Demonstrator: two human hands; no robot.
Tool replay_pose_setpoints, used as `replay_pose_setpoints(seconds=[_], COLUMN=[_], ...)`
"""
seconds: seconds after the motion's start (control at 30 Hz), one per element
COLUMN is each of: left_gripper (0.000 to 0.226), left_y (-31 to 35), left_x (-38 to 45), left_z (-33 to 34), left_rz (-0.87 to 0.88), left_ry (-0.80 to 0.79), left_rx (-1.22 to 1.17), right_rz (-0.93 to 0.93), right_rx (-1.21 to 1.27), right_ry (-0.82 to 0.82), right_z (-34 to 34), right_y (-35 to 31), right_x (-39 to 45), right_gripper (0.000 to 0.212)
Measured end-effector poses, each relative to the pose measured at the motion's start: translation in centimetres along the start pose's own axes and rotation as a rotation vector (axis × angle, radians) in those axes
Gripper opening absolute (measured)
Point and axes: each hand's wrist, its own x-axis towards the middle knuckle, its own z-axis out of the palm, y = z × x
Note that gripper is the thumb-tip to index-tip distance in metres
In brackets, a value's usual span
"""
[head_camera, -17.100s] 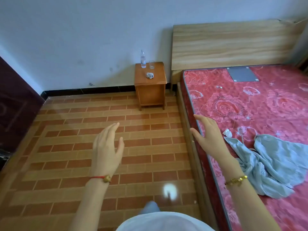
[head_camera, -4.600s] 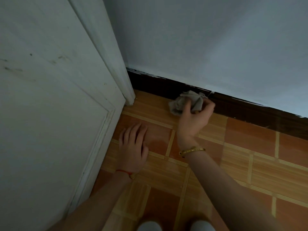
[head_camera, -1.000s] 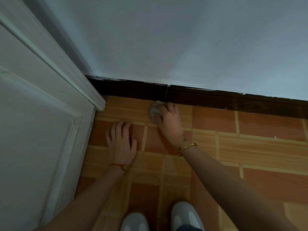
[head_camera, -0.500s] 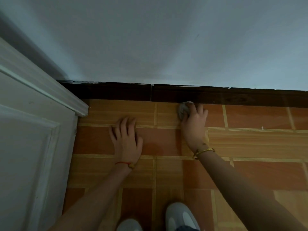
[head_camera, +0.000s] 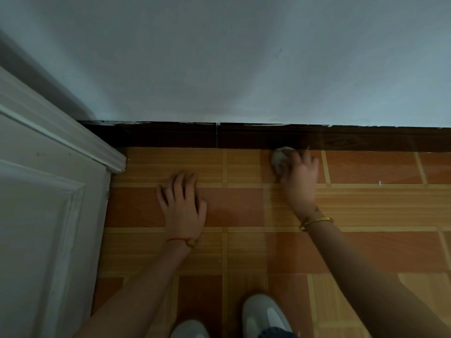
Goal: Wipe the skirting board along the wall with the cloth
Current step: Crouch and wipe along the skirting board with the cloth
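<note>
A dark brown skirting board (head_camera: 170, 135) runs along the foot of the pale wall, with a joint near its middle. My right hand (head_camera: 300, 176) grips a small bunched grey cloth (head_camera: 279, 158) and presses it against the bottom of the skirting board, right of the joint. Most of the cloth is hidden under my fingers. My left hand (head_camera: 183, 203) lies flat on the orange tiled floor with its fingers spread, holding nothing.
A white panelled door (head_camera: 41, 215) and its frame (head_camera: 80, 145) fill the left side, meeting the skirting board at the corner. My two white shoes (head_camera: 263, 315) stand at the bottom edge. The tiled floor (head_camera: 378, 203) stretches to the right.
My right hand has slid the cloth to the right along the skirting board, past the joint. The view has shifted right with it. My left hand stays flat on the floor.
</note>
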Motion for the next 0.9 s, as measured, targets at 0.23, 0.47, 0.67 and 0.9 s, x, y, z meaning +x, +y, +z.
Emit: replay_pose_setpoints(seconds=[0.23, 0.47, 0.67, 0.9], left_gripper=[0.053, 0.053, 0.052, 0.053], left_y=[-0.1, -0.1, 0.0, -0.2], left_x=[0.0, 0.0, 0.0, 0.0], left_z=[-0.1, -0.2, -0.1, 0.0], left_rz=[0.004, 0.006, 0.004, 0.003], left_ry=[-0.002, -0.008, -0.005, -0.012], left_rx=[0.004, 0.006, -0.013, -0.002], right_rz=[0.084, -0.332, 0.11, 0.196], right_rx=[-0.005, 0.186, 0.571, 0.749], right_ry=[-0.043, -0.182, 0.193, 0.306], right_z=[-0.2, 1.8, -0.4, 0.0], right_y=[-2.3, -9.5, -8.1, -11.9], right_x=[-0.3, -1.3, -1.4, -0.3], right_gripper=[0.047, 0.031, 0.024, 0.031])
